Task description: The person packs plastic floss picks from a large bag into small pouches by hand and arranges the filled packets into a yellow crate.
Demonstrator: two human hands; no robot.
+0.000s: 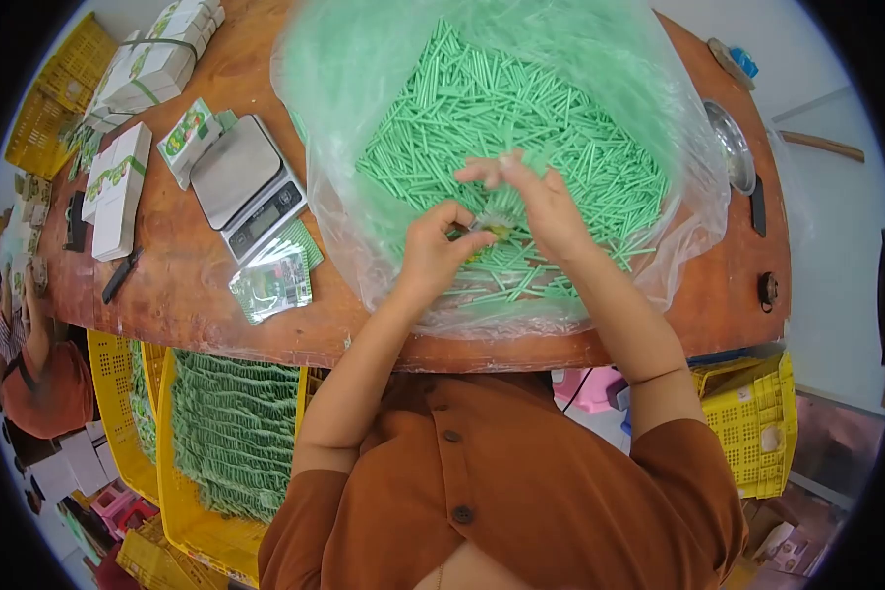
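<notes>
A large clear plastic bag (693,221) lies spread on the table, full of thin light-green sticks (462,84). Over its near part, my left hand (438,251) pinches a small clear packet (499,228) between thumb and fingers; yellow shows at its lower end. Green sticks seem to stand in the packet's top, though blur hides the detail. My right hand (549,208) is just right of the packet and above it, with fingers apart and slightly bent, somewhat blurred. Whether it touches the packet's sticks is unclear.
Left of the bag sit a digital scale (251,192), printed flat pouches (273,283) and white boxes (123,192). Yellow crates hold green packets (234,433) below the table edge. A metal bowl (728,147) stands at right. Another person (44,383) sits at far left.
</notes>
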